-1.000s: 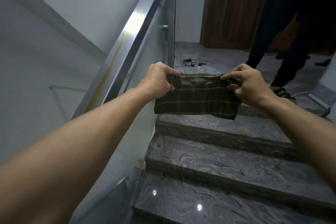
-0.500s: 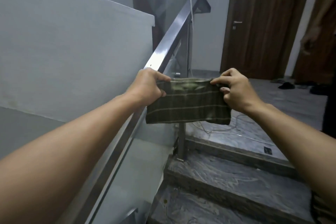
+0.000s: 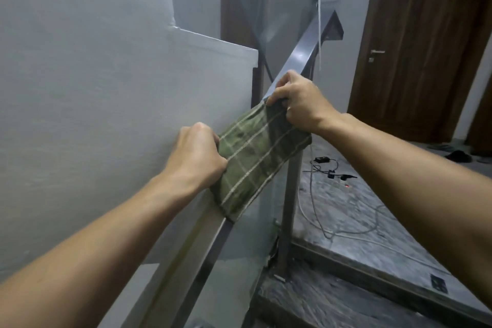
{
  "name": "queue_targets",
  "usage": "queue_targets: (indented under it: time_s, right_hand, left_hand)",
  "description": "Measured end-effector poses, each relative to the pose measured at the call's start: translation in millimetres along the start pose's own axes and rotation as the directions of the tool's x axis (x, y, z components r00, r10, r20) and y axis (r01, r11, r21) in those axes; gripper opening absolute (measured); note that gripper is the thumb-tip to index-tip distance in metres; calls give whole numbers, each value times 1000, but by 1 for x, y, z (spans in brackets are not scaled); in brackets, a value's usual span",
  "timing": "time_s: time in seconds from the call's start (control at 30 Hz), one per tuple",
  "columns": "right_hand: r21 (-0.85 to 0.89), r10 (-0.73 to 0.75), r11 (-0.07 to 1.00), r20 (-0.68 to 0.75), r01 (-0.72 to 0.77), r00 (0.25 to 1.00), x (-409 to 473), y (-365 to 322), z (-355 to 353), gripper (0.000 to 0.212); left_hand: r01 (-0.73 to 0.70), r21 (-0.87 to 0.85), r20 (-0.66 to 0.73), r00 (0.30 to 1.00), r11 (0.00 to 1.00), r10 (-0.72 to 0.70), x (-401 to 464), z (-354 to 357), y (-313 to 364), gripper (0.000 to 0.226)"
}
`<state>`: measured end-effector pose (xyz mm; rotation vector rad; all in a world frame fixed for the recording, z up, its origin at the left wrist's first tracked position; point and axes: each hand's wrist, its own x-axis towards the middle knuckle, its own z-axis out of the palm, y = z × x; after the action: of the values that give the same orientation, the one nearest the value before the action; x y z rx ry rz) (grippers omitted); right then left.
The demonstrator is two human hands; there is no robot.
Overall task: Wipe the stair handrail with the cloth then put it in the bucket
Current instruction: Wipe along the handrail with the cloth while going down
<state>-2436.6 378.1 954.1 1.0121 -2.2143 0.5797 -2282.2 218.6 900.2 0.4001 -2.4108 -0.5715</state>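
A: The green plaid cloth [image 3: 262, 157] is now seen laid along the top of the steel handrail [image 3: 202, 255], draped over its edge. Half a second earlier it was held stretched in the air, beside the rail and clear of it.

B: How is it gripped?

A: The lower end is clenched in the left hand [image 3: 198, 157], fingers curled tight around the fabric. The upper end is pinched by the right hand [image 3: 299, 102], fingers closed on the bunched edge, higher up the rail.

B: What else is changed?

A: The view is swung closer to the grey wall [image 3: 93, 88]; the standing figure seen a second ago is no longer framed.

B: And any containers?

A: No bucket is shown in the picture. Beyond the rail's post [image 3: 290, 208], loose cables [image 3: 330, 168] are seen on the marble landing [image 3: 372, 221], and a brown door [image 3: 415, 48] is closed behind.
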Motion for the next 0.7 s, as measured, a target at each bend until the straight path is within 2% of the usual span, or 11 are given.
queue_targets:
  time_s: [0.07, 0.17, 0.23, 0.33, 0.43, 0.5, 0.57, 0.63, 0.7]
  right_hand:
    - [-36, -69, 997, 34, 70, 997, 13, -6, 8, 32]
    - [-102, -133, 985, 76, 140, 988, 23, -8, 18, 23]
    - [-223, -201, 952, 62, 209, 978, 23, -5, 22, 20]
    - [-445, -352, 834, 26, 327, 936, 15, 2, 22, 15]
    - [-552, -427, 699, 185, 453, 885, 2, 7, 20, 25]
    - [-531, -382, 710, 262, 463, 886, -7, 9, 19, 35]
    - [-471, -294, 781, 303, 410, 907, -15, 9, 17, 49]
    - [-360, -151, 876, 426, 320, 892, -20, 9, 14, 66]
    - [-329, -70, 901, 530, 281, 845, -22, 11, 14, 83]
  left_hand:
    - [9, 47, 9, 1000, 999, -9, -2, 7, -5, 27]
    - [30, 72, 30, 999, 997, -32, -9, 19, -8, 25]
    - [23, 118, 51, 998, 993, -29, -15, 23, -6, 22]
    - [-65, 237, -15, 997, 969, 70, -29, 26, 5, 8]
    - [-236, 264, -78, 961, 935, 265, -33, 40, 9, 32]
    - [-263, 175, -10, 963, 949, 269, -30, 52, 7, 54]
    - [-202, 132, 129, 974, 970, 186, -26, 65, 2, 75]
    - [-179, 200, 185, 972, 963, 142, -25, 75, -3, 81]
    - [-175, 237, 168, 976, 956, 137, -27, 81, -6, 80]
